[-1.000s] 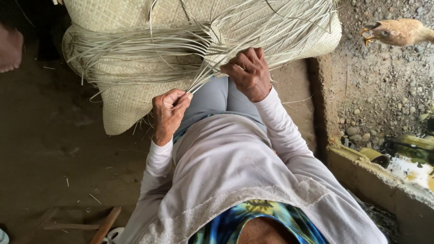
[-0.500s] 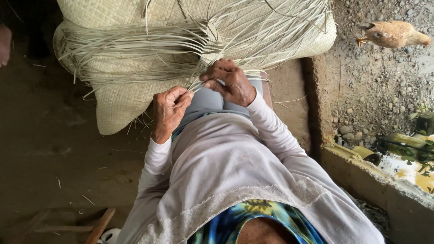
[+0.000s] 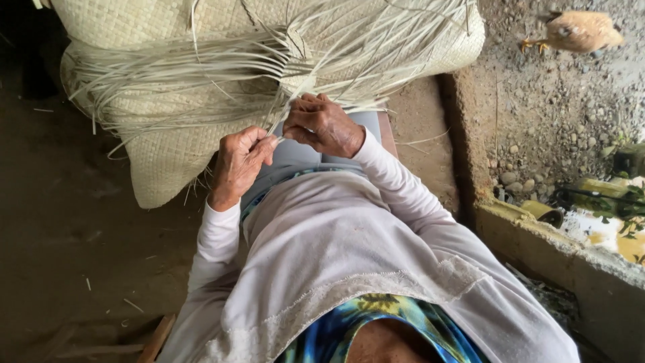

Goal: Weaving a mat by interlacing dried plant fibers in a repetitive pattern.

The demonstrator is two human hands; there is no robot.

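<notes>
A pale woven mat (image 3: 168, 154) of flat straw strips lies folded over my knees, with many loose strips (image 3: 201, 74) fanning out to the left and right from its unfinished edge. My left hand (image 3: 238, 165) pinches a thin strip between thumb and fingers just below that edge. My right hand (image 3: 322, 124) is closed on strips at the mat's edge, its fingers almost touching those of the left hand. I wear a white long-sleeved top (image 3: 336, 255) and grey trousers.
A dirt floor (image 3: 60, 235) with scattered strip scraps lies to the left. A concrete kerb (image 3: 537, 235) runs along the right, with gravel (image 3: 557, 114) beyond it. A brown chicken (image 3: 581, 30) stands on the gravel at top right. A wooden piece (image 3: 158, 336) sits at bottom left.
My right hand moved left and down from the mat's right part to meet my left hand at the edge. The view shifted slightly; the chicken stayed at top right.
</notes>
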